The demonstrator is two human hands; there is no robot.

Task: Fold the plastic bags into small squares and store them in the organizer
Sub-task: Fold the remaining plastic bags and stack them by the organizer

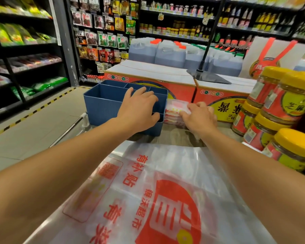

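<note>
Plastic bag (165, 191) at 6 o'clock: light, limp, slippery; pinch its edges. Left hand (139, 108) rests spread on organizer (102, 104); right hand (199, 117) lies loosely on folded stack (174, 111).

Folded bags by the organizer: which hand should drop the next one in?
Right. The right hand already rests on the stack of folded bags just right of the blue organizer. The left hand lies spread across the organizer's rim, likely steadying it.

Bare forearms, no sleeves; hands (139, 110) ungloved, ringless.
</note>
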